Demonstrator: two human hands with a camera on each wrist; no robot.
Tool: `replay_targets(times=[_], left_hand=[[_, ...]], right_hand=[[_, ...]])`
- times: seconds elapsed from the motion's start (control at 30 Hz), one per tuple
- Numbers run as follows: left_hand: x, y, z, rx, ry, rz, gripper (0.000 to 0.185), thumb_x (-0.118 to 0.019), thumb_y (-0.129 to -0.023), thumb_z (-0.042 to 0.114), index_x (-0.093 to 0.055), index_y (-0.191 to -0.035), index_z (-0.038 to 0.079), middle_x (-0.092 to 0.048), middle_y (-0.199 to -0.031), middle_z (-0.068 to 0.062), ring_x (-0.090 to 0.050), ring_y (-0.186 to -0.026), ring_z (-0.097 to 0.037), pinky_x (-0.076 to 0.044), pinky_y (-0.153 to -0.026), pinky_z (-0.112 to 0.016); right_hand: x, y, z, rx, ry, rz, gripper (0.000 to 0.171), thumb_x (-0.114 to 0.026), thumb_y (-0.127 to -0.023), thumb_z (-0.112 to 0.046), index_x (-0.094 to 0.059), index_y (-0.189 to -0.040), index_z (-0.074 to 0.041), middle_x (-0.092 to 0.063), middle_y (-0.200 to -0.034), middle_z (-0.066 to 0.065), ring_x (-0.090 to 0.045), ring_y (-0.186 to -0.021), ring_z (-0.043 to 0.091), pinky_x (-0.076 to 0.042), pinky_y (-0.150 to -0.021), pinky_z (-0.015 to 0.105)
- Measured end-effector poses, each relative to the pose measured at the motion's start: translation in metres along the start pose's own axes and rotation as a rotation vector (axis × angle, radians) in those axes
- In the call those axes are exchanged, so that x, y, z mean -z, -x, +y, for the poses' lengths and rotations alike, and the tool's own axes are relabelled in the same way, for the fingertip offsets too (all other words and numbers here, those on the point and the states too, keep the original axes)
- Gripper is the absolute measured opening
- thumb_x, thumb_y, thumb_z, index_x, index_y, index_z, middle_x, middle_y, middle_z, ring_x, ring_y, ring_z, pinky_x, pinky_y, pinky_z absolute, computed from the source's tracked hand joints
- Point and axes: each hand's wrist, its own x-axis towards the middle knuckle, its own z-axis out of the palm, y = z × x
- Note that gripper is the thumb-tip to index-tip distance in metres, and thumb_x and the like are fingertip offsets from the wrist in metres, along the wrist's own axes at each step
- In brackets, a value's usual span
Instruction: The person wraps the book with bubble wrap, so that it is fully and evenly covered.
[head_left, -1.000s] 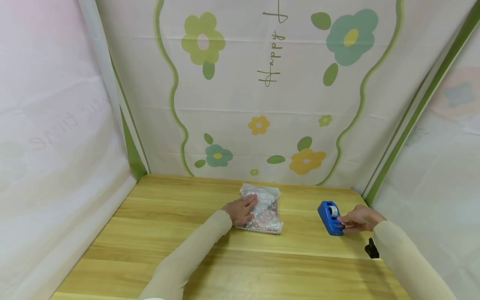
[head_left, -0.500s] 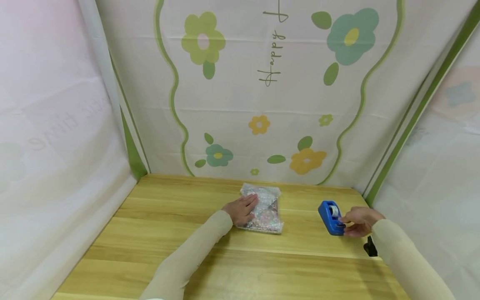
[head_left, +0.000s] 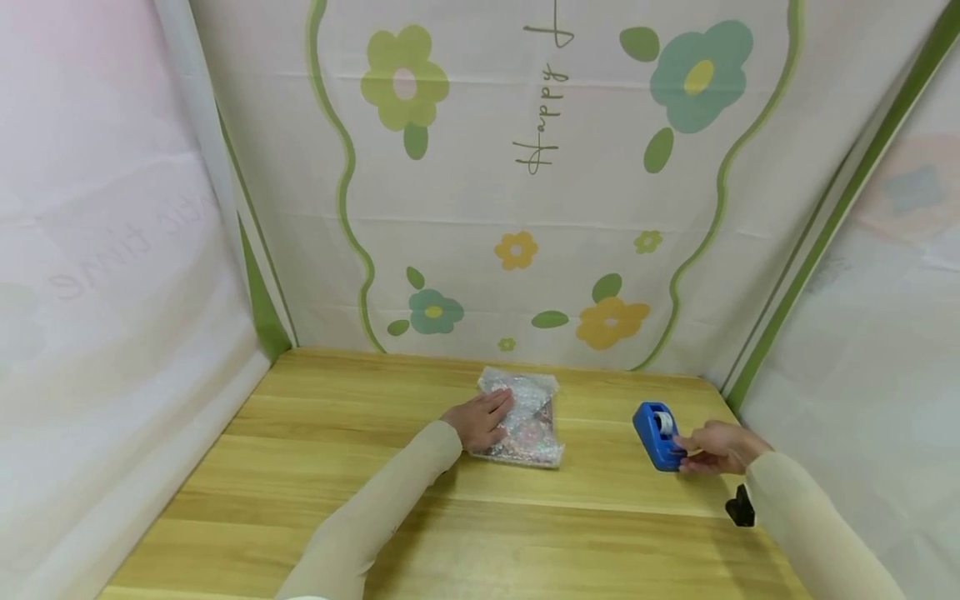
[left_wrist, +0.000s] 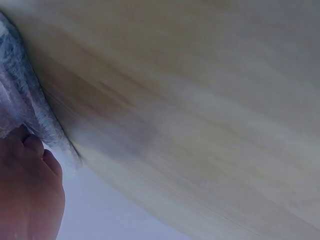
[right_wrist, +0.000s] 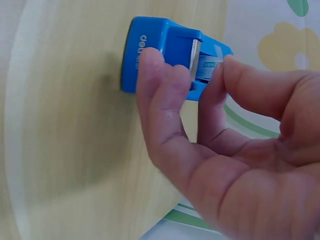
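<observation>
A flat package in bubble wrap (head_left: 528, 429) lies near the back of the wooden table, with pinkish contents showing through. My left hand (head_left: 480, 421) rests on its left side, fingers stretched over the wrap. In the left wrist view, the wrap's edge (left_wrist: 37, 97) shows just beyond that hand. To the right stands a blue tape dispenser (head_left: 656, 437) with a roll of tape (head_left: 663, 422) in it. My right hand (right_wrist: 220, 135) is at the dispenser; its thumb and index finger pinch the end of the tape (right_wrist: 207, 67). Other fingers curl beside the dispenser's front.
A small black object (head_left: 741, 507) sits by the right sleeve (head_left: 813, 517). Behind the wooden table (head_left: 315, 450) hangs a flowered cloth (head_left: 450, 192), and cloth walls also stand at the left and right sides.
My right hand shifts only slightly at the dispenser, its thumb and index staying by the tape. The left hand and the package stay in place.
</observation>
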Motion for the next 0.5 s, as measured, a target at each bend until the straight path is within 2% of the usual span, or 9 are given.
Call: replay_targets(times=[0.13, 0.23, 0.37, 0.5], left_hand=[[0.000, 0.000, -0.001, 0.005, 0.029, -0.004, 0.067, -0.028, -0.116, 0.045, -0.016, -0.170, 0.008, -0.014, -0.179, -0.008, -0.016, -0.167, -0.023, -0.021, -0.135, -0.039], [-0.001, -0.001, -0.002, 0.013, 0.037, -0.008, 0.067, -0.027, -0.116, 0.046, -0.015, -0.171, 0.009, -0.013, -0.180, -0.007, -0.015, -0.167, -0.023, -0.021, -0.135, -0.039], [0.000, -0.001, -0.002, 0.021, 0.037, -0.017, 0.067, -0.026, -0.116, 0.046, -0.013, -0.171, 0.010, -0.012, -0.180, -0.006, -0.014, -0.167, -0.022, -0.019, -0.136, -0.038], [0.002, 0.002, 0.001, 0.013, 0.033, -0.015, 0.067, -0.028, -0.116, 0.044, -0.015, -0.171, 0.009, -0.013, -0.180, -0.008, -0.015, -0.167, -0.023, -0.020, -0.136, -0.039]], right_hand=[[0.000, 0.001, 0.007, 0.026, -0.002, 0.009, 0.035, -0.056, -0.110, -0.014, -0.053, -0.119, 0.019, -0.075, -0.091, 0.017, -0.076, -0.077, 0.015, -0.063, -0.074, 0.022], [0.002, 0.002, 0.014, 0.088, -0.005, -0.014, 0.032, -0.056, -0.110, -0.013, -0.063, -0.113, 0.017, -0.077, -0.091, 0.014, -0.076, -0.080, 0.013, -0.062, -0.074, 0.021], [0.004, 0.002, 0.026, 0.164, -0.064, -0.042, 0.034, -0.057, -0.109, -0.011, -0.065, -0.117, 0.020, -0.079, -0.095, 0.011, -0.078, -0.086, 0.012, -0.063, -0.079, 0.022], [0.003, 0.002, 0.038, 0.183, -0.095, -0.016, 0.035, -0.057, -0.108, -0.011, -0.063, -0.122, 0.021, -0.080, -0.099, 0.008, -0.078, -0.092, 0.012, -0.063, -0.082, 0.022]])
